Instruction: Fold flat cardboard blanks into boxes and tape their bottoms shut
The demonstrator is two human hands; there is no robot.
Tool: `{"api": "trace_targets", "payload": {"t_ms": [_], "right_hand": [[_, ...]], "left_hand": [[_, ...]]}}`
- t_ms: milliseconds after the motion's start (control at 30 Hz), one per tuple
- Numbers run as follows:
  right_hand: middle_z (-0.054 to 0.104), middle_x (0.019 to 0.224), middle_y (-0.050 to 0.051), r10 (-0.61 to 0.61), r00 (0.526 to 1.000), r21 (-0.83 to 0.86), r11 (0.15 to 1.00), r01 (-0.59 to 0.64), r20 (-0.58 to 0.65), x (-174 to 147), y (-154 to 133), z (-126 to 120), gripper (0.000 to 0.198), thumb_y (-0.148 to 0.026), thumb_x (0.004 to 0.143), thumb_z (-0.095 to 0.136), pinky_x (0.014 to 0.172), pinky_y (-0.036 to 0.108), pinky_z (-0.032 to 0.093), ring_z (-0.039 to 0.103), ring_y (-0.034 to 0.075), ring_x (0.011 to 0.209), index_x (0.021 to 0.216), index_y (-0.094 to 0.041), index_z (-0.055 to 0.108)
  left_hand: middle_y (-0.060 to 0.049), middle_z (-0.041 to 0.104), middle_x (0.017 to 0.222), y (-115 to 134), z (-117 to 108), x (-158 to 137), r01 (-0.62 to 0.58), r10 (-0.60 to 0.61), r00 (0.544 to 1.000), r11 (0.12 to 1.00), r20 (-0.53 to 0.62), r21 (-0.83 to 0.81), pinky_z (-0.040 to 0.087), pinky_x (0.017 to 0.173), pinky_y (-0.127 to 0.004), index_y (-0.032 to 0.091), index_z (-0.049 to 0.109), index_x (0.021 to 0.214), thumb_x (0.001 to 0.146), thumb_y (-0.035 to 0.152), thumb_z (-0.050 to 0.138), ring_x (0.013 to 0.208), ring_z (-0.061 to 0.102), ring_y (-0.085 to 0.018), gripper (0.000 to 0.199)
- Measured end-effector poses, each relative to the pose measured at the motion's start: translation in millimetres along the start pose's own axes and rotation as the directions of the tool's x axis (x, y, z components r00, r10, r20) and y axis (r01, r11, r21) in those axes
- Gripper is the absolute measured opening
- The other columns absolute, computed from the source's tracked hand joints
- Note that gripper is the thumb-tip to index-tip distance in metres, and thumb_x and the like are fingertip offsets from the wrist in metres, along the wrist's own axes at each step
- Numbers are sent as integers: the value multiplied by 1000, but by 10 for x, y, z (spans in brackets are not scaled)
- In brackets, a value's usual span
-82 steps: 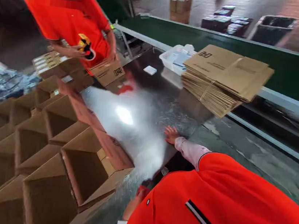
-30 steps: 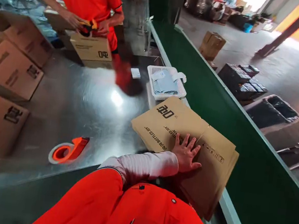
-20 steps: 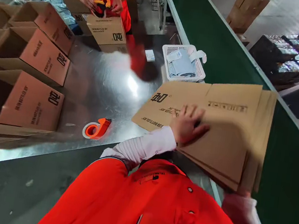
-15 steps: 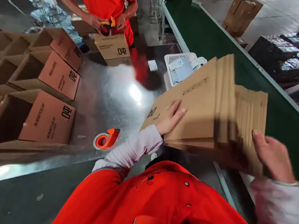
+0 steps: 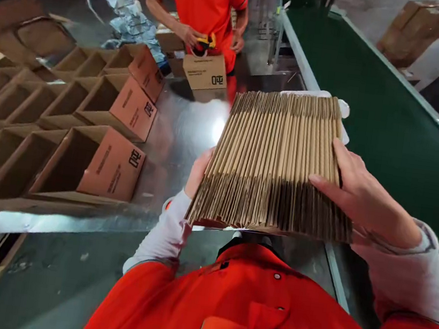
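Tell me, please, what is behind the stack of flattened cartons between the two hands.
Behind the stack of flattened cartons, parts of a white basket show past its top edge and right side. The stack covers the rest, including any contents.

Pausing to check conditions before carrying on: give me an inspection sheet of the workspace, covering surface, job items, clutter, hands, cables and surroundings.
Surface: metal table, shiny, partly hidden by the stack.
Job items: stack of flattened cartons, held on edge; open cartons in rows at the left.
Clutter: white basket, mostly hidden behind the stack.
Hands: left hand against the stack's left side; right hand on its right, thumb over the upward edges.
Cables: nothing seen.
Surroundings: green conveyor belt at the right; ahead, a co-worker's hand holds a yellow tape dispenser by a printed carton.
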State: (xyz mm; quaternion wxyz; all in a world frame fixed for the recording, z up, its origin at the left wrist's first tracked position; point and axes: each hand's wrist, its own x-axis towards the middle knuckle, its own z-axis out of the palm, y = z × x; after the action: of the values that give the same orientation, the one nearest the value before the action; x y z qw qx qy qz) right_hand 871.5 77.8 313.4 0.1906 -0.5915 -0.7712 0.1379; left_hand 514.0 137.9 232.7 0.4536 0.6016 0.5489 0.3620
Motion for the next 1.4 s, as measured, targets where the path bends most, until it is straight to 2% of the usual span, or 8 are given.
{"api": "trace_targets", "payload": {"t_ms": [133, 300, 400, 567, 867, 1033, 1167, 1400], "right_hand": [[35, 163, 27, -12, 995, -36, 999, 8, -99, 35, 44, 112, 109, -90, 97, 30, 131, 62, 30, 32, 40, 159, 170, -9, 33], [34, 162, 28, 0, 993, -31, 1000, -3, -119, 88, 172, 179, 100, -86, 97, 35, 130, 65, 30, 28, 44, 160, 159, -9, 54], [34, 163, 25, 3, 991, 9, 1000, -2, -134, 108, 180, 199, 86, -77, 99, 44, 129, 65, 31, 31, 42, 159, 157, -15, 57], [40, 158, 24, -36, 983, 45, 998, 44, -179, 132, 154, 217, 89, -80, 98, 42, 130, 63, 29, 37, 40, 155, 155, -13, 58], [36, 159, 24, -51, 978, 77, 995, 67, -203, 146, 166, 281, 90, -84, 98, 37, 130, 64, 28, 31, 42, 157, 152, -15, 60], [38, 155, 26, -62, 974, 95, 992, 85, -218, 157, 165, 305, 94, -86, 98, 36, 129, 64, 29, 33, 45, 156, 151, -12, 61], [36, 161, 23, -85, 969, 106, 988, 113, -234, 161, 170, 311, 84, -82, 99, 42, 127, 68, 32, 34, 44, 156, 150, -18, 61], [34, 165, 22, -54, 985, 127, 989, 76, -166, 160, 156, 259, 78, -74, 98, 51, 127, 69, 32, 30, 47, 158, 152, -18, 58]], "left_hand": [[-9, 79, 102, 446, -276, 50, 35, -37, 999, 992, -14, -124, 56, 91, -36, 12, 79, 111, 82, 76, 69, 101, 70, -24, 70], [-7, 75, 81, 878, -404, 207, 110, -108, 994, 988, -19, 112, 56, 80, -32, 10, 83, 96, 79, 48, 84, 76, 66, -15, 42], [-5, 73, 74, 1000, -403, 282, 152, -150, 988, 977, -23, 151, 57, 77, -32, 9, 84, 90, 79, 34, 85, 68, 64, -13, 27], [-3, 70, 68, 1107, -334, 300, 179, -167, 983, 956, -71, 234, 56, 74, -30, 10, 83, 84, 81, 24, 78, 63, 63, -13, 15], [3, 50, 52, 1190, -288, 270, 49, 3, 996, 810, -88, 584, 37, 67, -29, 12, 80, 72, 79, 49, 78, 60, 47, -12, 38], [-2, 63, 67, 1201, -236, 282, 73, 5, 993, 763, -118, 642, 41, 77, -30, 10, 81, 84, 80, 50, 76, 70, 54, -16, 40], [-6, 71, 80, 1259, -176, 281, 84, 14, 992, 663, -124, 744, 44, 81, -32, 12, 81, 89, 81, 56, 74, 78, 60, -20, 45], [-8, 75, 85, 1361, -134, 226, 89, 2, 994, 564, -109, 821, 46, 77, -33, 18, 79, 85, 85, 68, 65, 82, 66, -24, 53]]}}
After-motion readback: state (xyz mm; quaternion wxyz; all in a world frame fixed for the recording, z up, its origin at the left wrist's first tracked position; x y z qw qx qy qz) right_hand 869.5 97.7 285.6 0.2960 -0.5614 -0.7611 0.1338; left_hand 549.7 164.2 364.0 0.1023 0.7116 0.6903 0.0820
